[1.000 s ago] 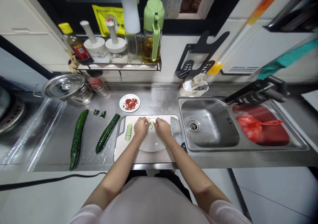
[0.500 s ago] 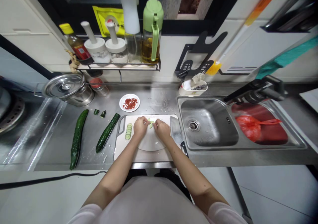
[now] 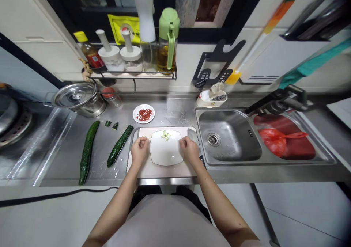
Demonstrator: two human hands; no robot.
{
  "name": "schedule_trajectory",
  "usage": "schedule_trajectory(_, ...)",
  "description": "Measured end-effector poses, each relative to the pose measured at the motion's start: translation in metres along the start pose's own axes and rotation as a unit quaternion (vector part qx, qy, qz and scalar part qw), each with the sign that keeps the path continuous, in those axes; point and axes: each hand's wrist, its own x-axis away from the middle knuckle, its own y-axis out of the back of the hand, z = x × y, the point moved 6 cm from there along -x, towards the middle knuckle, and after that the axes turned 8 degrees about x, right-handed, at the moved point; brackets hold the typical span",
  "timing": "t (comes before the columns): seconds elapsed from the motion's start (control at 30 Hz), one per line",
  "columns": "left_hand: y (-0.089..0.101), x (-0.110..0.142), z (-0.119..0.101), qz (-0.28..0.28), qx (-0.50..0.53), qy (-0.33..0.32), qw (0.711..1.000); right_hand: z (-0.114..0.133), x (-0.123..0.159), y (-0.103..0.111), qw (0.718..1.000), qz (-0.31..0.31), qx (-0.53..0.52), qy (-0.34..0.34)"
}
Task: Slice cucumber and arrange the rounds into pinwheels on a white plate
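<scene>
A white squarish plate (image 3: pixel 166 154) lies on the cutting board (image 3: pixel 164 172), with thin cucumber slices (image 3: pixel 165 135) fanned like a flower near its far rim. My left hand (image 3: pixel 139 150) is beside the plate's left rim, fingers curled together. Opposite it, my right hand (image 3: pixel 189 149) has its closed fingertips over the right rim. Whether either hand grips anything is too small to tell. Past my left hand a bit of the row of cucumber slices shows; the rest is hidden. A knife blade (image 3: pixel 192 134) pokes out beyond my right hand.
Two whole-looking cucumbers (image 3: pixel 89 154) (image 3: pixel 120 146) and two cut ends (image 3: pixel 115 125) lie left of the board. Behind it is a small dish (image 3: pixel 136 120) of chopped red pieces. The sink (image 3: pixel 230 137) is to the right, a lidded pot (image 3: pixel 93 106) at the back left.
Both hands have drawn apart from the slices at the plate's far rim, out to its left and right sides. The plate and the slices on it are now uncovered. The view has shifted slightly.
</scene>
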Motion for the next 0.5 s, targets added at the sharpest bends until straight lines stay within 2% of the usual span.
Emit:
schedule_trajectory(0.23, 0.035, 0.024, 0.029, -0.033, -0.123, 0.014, 0.992, -0.006, 0.013, 0.004, 0.999, -0.02, -0.045, 0.009)
schedule_trajectory(0.5, 0.042, 0.035, 0.045, -0.037, -0.196, 0.013, 0.98, -0.012, 0.028, 0.006, 0.996, -0.03, -0.08, 0.014)
